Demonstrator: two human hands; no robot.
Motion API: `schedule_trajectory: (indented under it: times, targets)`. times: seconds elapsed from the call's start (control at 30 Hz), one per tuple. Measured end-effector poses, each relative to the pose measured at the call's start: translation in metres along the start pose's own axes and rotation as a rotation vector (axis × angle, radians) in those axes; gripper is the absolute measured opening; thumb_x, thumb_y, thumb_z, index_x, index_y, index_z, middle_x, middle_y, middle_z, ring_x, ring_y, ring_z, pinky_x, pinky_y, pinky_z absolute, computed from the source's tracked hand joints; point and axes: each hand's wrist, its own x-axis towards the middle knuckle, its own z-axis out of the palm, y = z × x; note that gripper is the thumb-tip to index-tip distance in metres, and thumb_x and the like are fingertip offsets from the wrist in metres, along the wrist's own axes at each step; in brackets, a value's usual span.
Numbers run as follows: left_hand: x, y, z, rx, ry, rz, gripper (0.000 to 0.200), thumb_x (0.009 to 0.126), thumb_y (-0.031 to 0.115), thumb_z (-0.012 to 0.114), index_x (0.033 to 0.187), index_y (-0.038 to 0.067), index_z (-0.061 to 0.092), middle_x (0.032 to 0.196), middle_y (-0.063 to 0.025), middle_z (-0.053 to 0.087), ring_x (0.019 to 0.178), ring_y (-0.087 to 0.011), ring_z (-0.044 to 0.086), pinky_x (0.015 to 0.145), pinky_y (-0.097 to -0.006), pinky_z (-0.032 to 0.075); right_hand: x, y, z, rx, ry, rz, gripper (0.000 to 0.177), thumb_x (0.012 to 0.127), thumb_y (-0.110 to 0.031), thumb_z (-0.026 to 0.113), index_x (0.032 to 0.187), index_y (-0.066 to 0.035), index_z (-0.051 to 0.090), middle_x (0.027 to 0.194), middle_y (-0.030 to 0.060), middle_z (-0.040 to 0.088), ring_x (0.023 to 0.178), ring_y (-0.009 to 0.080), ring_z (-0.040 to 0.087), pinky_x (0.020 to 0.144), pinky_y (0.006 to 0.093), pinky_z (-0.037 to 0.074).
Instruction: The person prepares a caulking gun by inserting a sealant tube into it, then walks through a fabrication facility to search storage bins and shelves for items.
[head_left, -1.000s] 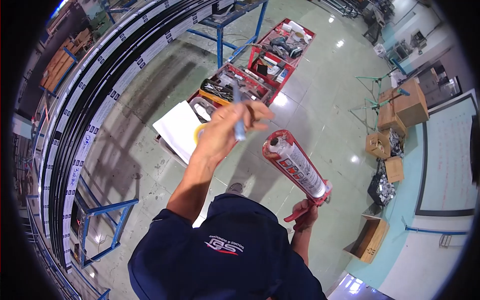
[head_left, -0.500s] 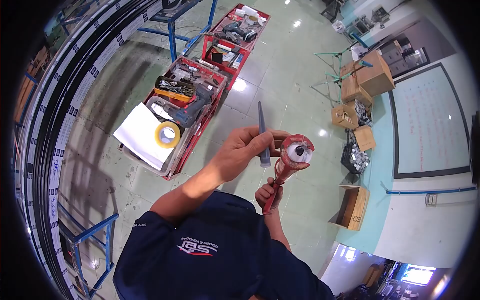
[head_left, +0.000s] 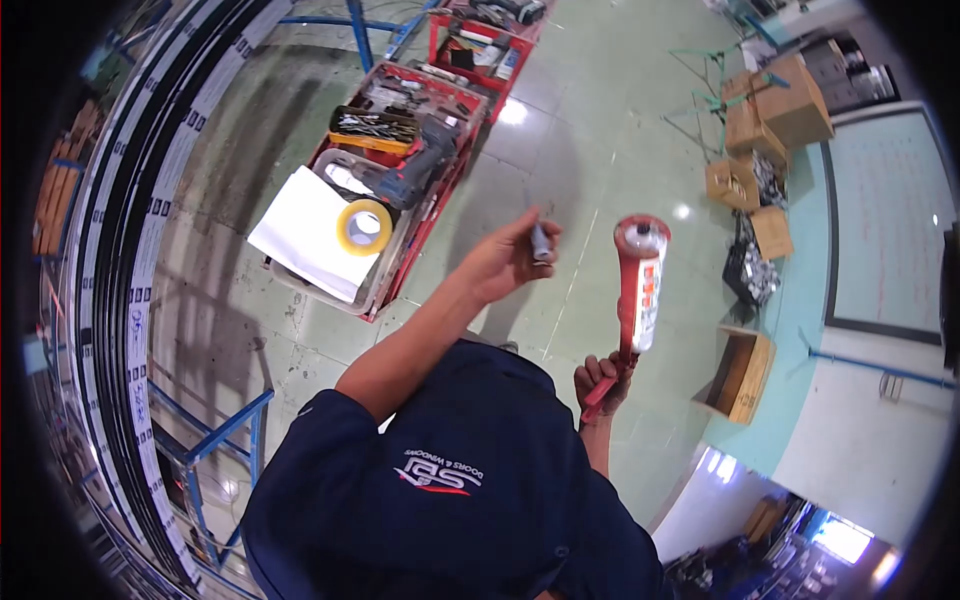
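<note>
Between the bent fingers of my left hand [head_left: 500, 267] is a grey tapered nozzle [head_left: 541, 243], its wide end towards me and its thin end blurred. My right hand [head_left: 601, 384] is closed round the handle of a red caulking gun [head_left: 628, 285]. In the gun's frame lies a white sealant cartridge [head_left: 648, 305] with orange-red print. The gun's front end points away from me, and no nozzle is on it. A gap separates my left hand from the gun.
On the left, a red tool cart [head_left: 385, 285] carries a cordless drill [head_left: 420, 160], a roll of yellow tape [head_left: 363, 228], white paper [head_left: 310, 230] and a box of bits [head_left: 372, 127]. Long black profiles [head_left: 130, 270] stand far left. Cardboard boxes [head_left: 790, 105] line the right wall.
My hands have moved apart. The caulking gun has swung right, showing more of the cartridge's side. My left hand, still with the nozzle, has drawn away from the gun's front. The view has shifted.
</note>
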Motion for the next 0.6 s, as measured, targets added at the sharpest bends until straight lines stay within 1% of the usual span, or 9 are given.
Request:
schedule_trajectory:
  times: [0.03,0.13,0.17,0.27,0.3,0.33,0.4,0.53,0.6]
  targets:
    - [0.003,-0.002,-0.012,0.040,0.052,-0.013,0.035,0.093,0.037,0.051,0.100,0.004,0.060,0.082,-0.0024,0.061,0.072,-0.0141,0.060,0.070,-0.0332,0.051,0.000,0.000,-0.001,0.031,-0.017,-0.011,0.039,0.085,-0.032,0.065,0.116,-0.010,0.056,0.085,-0.0029,0.063,0.063,0.0086,0.037,0.055,0.0240,0.029]
    - [0.003,-0.006,-0.040,0.173,0.192,-0.032,0.030,0.091,0.033,0.055,0.104,0.007,0.059,0.079,0.0006,0.060,0.067,-0.0114,0.058,0.065,-0.0292,0.049,-0.008,-0.006,-0.005,-0.036,0.127,-0.084,0.040,0.087,-0.031,0.062,0.118,-0.007,0.054,0.086,0.0011,0.062,0.066,0.0112,0.036,0.057,0.0262,0.029]
    - [0.004,-0.009,-0.050,0.218,0.223,-0.037,0.029,0.091,0.032,0.056,0.105,0.008,0.059,0.079,0.0010,0.060,0.069,-0.0112,0.058,0.064,-0.0290,0.048,-0.010,-0.011,-0.010,-0.045,0.119,-0.084,0.043,0.088,-0.031,0.061,0.121,-0.004,0.052,0.090,0.0051,0.063,0.075,0.0140,0.046,0.067,0.0297,0.040]
    - [0.005,-0.021,-0.100,0.242,0.306,-0.076,0.026,0.090,0.029,0.058,0.107,0.010,0.059,0.080,0.0011,0.060,0.074,-0.0108,0.058,0.067,-0.0297,0.048,-0.007,-0.021,-0.004,-0.208,0.401,-0.195,0.044,0.089,-0.028,0.060,0.121,-0.001,0.049,0.093,0.0091,0.064,0.095,0.0219,0.054,0.086,0.0397,0.045]
    - [0.005,-0.024,-0.109,0.231,0.329,-0.099,0.025,0.089,0.028,0.058,0.107,0.011,0.059,0.081,0.0011,0.060,0.075,-0.0108,0.058,0.068,-0.0301,0.047,0.000,-0.026,0.004,-0.252,0.342,-0.227,0.043,0.089,-0.024,0.059,0.121,0.001,0.047,0.096,0.0127,0.063,0.114,0.0307,0.051,0.101,0.0510,0.037]
    - [0.002,-0.030,-0.117,0.236,0.377,-0.108,0.025,0.089,0.028,0.058,0.107,0.011,0.059,0.083,0.0009,0.060,0.078,-0.0111,0.058,0.070,-0.0308,0.047,0.003,-0.034,0.011,-0.441,0.360,-0.265,0.041,0.089,-0.021,0.059,0.121,0.001,0.046,0.096,0.0139,0.063,0.116,0.0335,0.050,0.100,0.0542,0.038]
    - [-0.002,-0.040,-0.119,0.249,0.463,-0.096,0.024,0.089,0.027,0.059,0.106,0.011,0.060,0.086,0.0007,0.061,0.082,-0.0117,0.058,0.073,-0.0322,0.047,0.004,-0.051,0.002,-0.450,0.327,-0.232,0.041,0.089,-0.022,0.059,0.121,0.001,0.046,0.097,0.0146,0.063,0.115,0.0353,0.051,0.099,0.0568,0.039]
    - [0.001,-0.057,-0.104,0.257,0.392,-0.070,0.023,0.089,0.027,0.058,0.104,0.010,0.060,0.104,-0.0053,0.063,0.091,-0.0163,0.059,0.080,-0.0343,0.047,-0.003,-0.076,-0.022,-0.240,0.211,-0.055,0.051,0.089,-0.033,0.057,0.125,0.001,0.044,0.095,0.0114,0.061,0.104,0.0302,0.056,0.095,0.0569,0.042]
    - [0.010,-0.065,-0.065,0.241,0.315,-0.027,0.024,0.089,0.029,0.058,0.103,0.009,0.060,0.109,-0.0069,0.063,0.092,-0.0181,0.059,0.084,-0.0367,0.045,-0.005,-0.079,-0.023,-0.126,0.197,-0.026,0.061,0.090,-0.047,0.049,0.129,0.000,0.040,0.082,0.0037,0.049,0.078,0.0207,0.052,0.090,0.0533,0.045]
